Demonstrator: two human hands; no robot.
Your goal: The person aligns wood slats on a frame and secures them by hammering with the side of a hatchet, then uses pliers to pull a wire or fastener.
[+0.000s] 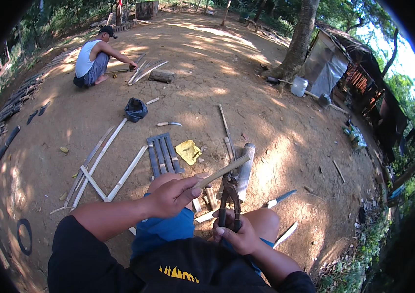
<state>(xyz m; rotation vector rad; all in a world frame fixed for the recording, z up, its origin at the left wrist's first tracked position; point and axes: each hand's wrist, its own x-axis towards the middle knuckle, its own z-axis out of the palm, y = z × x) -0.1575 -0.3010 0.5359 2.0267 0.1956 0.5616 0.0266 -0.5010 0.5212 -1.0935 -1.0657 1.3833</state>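
Note:
My left hand (pixel 174 196) is closed around one end of a light bamboo stick (pixel 222 171), which slants up to the right. My right hand (pixel 240 236) grips the dark handles of metal pincers (pixel 230 189). The pincers' head is up against the stick's underside; whether the jaws bite on anything I cannot tell. Behind them a thick, greyish bamboo piece (pixel 247 168) lies on the ground. A slatted frame (pixel 162 155) stands just beyond my left hand, with a yellow plastic bag (pixel 188 152) to its right.
Long bamboo strips (pixel 101 156) lie on the dirt at left. A curved knife (pixel 169 124) and a black bag (pixel 136 109) are farther off. Another blade (pixel 285 196) lies by my right knee. A person (pixel 95 58) squats at far left among sticks. A tree (pixel 299 44) stands beside a shed.

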